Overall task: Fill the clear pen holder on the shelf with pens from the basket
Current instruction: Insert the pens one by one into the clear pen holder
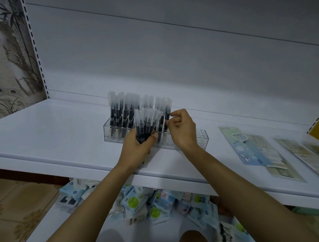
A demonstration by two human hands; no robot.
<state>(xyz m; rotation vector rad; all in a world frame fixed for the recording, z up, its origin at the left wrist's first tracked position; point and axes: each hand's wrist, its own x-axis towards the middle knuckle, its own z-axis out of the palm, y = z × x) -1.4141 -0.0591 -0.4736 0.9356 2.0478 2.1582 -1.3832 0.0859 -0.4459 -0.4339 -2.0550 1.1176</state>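
1. Head view: the holder (200, 141) sits mid-shelf (62, 134). Its left and middle slots are packed with standing pens (122, 111), and its right end is bare. The basket is out of sight.
2. The left hand (137, 149) hovers in front of the holder, fingers curled tight round a bundle (147, 124) of capped pens, caps up.
3. The right hand (182, 131) is at the last filled column, thumb and forefinger closed on one pen (167, 112), the other fingers curled. Whether its tip has reached the slot bottom I cannot tell.
4. The step in hand, as I judge it, is seating that pen. Hold it upright, push straight down till it stops, and let go without knocking the neighbours just beside it.
5. Later draws should come from the bundle's right edge, one at a time. A firm left grip will stop the rest fanning out or slipping.
6. Fill column by column toward the bare right end; roughly a quarter of the holder looks unfilled.
7. Cards (253, 146) lie well to the right and packets (141, 203) on the lower shelf. Neither is in the way.
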